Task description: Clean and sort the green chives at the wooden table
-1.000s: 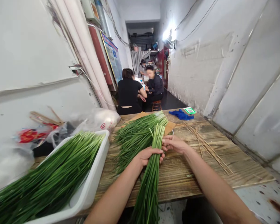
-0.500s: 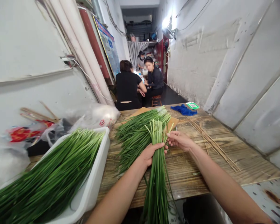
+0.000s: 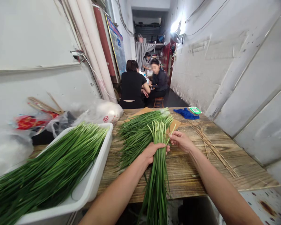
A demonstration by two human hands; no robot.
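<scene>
My left hand is wrapped round a bunch of garlic chives, its pale cut ends pointing away and the green leaves hanging over the table's near edge. At the bunch's right side, my right hand pinches a single chive stalk between thumb and fingers. Behind the bunch, a pile of chives lies on brown cardboard. To the left, a white plastic tub holds many more chives.
Thin bamboo skewers lie on the wooden table at the right. Farther back are a blue cloth and a QR-code card. Plastic bags sit behind the tub. Several people are beyond the table.
The camera view has shifted slightly, moving the background right. Both hands keep nearly the same hold on the chives, the right still pinching at the bunch's right side.
</scene>
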